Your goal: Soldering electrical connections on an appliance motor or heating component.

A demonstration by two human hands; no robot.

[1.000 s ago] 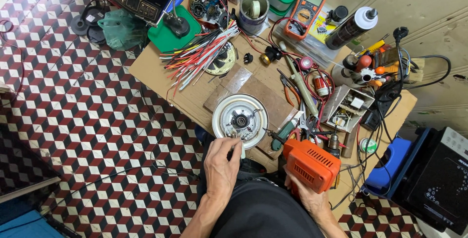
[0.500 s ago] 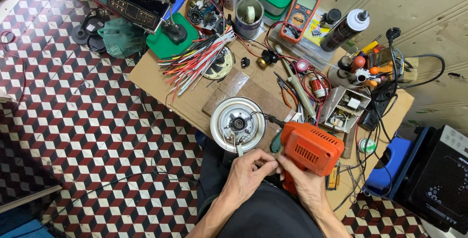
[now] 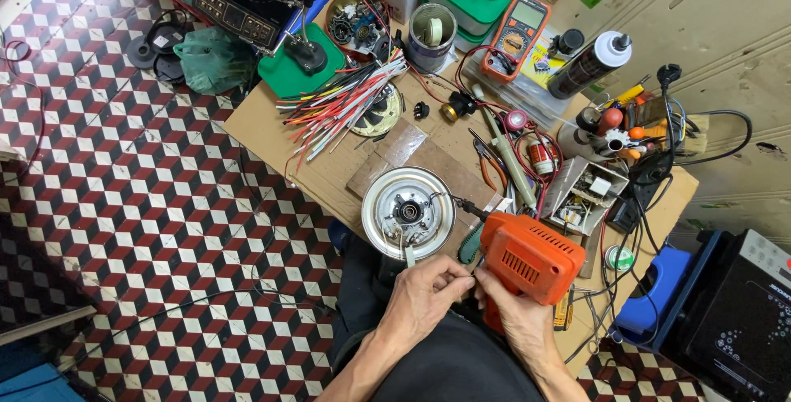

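Checkered red-and-white floor runs under a low cardboard-topped bench (image 3: 272, 134) crowded with tools: a bundle of coloured wires (image 3: 346, 105), a multimeter (image 3: 515, 35), a spray can (image 3: 589, 64), a tin (image 3: 431, 35) with tape in it. Right at the near edge sits the round metal plate (image 3: 408, 212), flat, its hub facing up, and just beside it on my right is the orange drill (image 3: 527, 258), its bit pointing toward the plate's rim.

My right hand (image 3: 515, 315) is wrapped around the drill's grip from below, fingers closed on it. My left hand (image 3: 424, 295) has come in against the drill's near side, fingers curled and pinched together just under the chuck end; whether they pinch something small there I cannot tell. A small tab at the plate's near edge lies just above my left fingers.

I judge I'm readying the drill at the plate; next calls for a steady bit and a firm hold on the plate
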